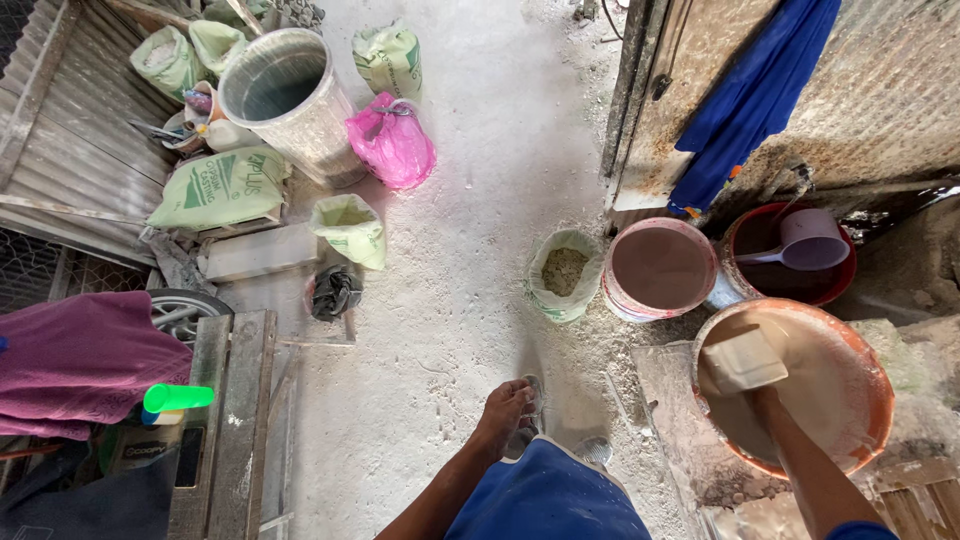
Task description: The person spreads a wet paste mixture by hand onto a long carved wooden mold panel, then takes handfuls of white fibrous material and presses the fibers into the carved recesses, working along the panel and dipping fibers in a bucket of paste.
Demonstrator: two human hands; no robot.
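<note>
One hand works here: the right hand (757, 385) reaches into the orange basin (872, 368) on the floor at the right, full of pale, creamy slurry. Its fingers close on a cream rectangular scoop (745, 358), tilted at the surface. Wet, the scoop likely handles slippery yet stiff and light; its rear edge, where it is held, looks the surest hold. The left hand (503, 412) hangs beside the blue apron (548, 495), fingers loosely curled, holding nothing.

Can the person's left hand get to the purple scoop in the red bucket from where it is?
Probably not without moving: the left hand hangs down by the leg, and the purple scoop lies far across, beyond the orange basin.
</note>
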